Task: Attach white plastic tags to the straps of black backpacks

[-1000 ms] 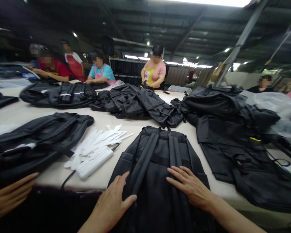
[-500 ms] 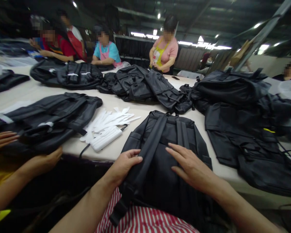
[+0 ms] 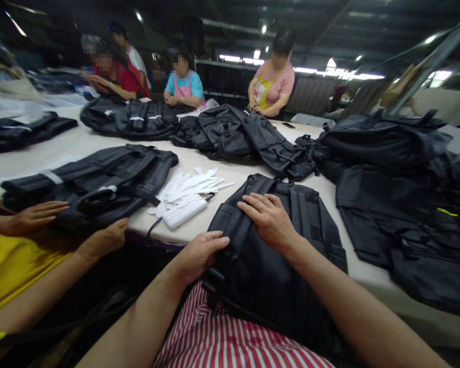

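Observation:
A black backpack [image 3: 264, 276] lies back side up before me, partly over the table's front edge, with its shoulder straps uppermost. My left hand [image 3: 201, 253] is closed at its left side, thumb on top by the left shoulder strap [image 3: 239, 239]; the other fingers are partly hidden. Across the upper part of that strap lies my right hand [image 3: 270, 220], palm down, fingers stretched out. The right shoulder strap [image 3: 299, 212] runs beside it, untouched.
White strips [image 3: 193, 184] and a white power bank-like box [image 3: 184, 210] with a cable lie to the left. A co-worker's hands [image 3: 103, 240] hold another black backpack [image 3: 118, 176]. Black bags are heaped at the back [image 3: 230, 133] and right [image 3: 387, 204]. Several people stand across the table.
My right hand has moved left and up onto the left shoulder strap. The strap's lower end has shifted inward near my left hand. The view has turned slightly left.

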`<state>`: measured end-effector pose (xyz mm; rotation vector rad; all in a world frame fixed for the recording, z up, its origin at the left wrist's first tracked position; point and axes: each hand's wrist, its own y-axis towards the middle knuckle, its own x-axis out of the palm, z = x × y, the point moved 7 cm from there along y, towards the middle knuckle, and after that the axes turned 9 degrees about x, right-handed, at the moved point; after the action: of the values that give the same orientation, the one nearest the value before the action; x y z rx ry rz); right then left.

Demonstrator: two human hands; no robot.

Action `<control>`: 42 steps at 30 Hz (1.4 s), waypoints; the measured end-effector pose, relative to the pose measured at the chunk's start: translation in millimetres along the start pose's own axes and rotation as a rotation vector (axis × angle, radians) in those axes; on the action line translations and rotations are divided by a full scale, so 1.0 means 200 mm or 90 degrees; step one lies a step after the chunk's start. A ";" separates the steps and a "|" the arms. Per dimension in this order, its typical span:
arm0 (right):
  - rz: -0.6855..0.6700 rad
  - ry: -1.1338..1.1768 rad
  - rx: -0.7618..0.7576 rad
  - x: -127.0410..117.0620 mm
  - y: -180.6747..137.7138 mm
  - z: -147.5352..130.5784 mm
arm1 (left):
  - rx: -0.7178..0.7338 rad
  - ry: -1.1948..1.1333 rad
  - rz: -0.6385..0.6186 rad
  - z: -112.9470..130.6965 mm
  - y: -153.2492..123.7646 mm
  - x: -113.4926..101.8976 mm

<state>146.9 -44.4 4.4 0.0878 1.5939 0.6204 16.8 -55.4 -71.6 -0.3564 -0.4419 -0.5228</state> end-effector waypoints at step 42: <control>0.117 0.985 0.521 -0.03 -0.09 0.13 | 0.263 0.447 -0.167 0.46 0.37 0.47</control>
<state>177.3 -53.3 2.1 0.4365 3.3028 0.0045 102.3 6.7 35.9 0.2916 0.0957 -0.7517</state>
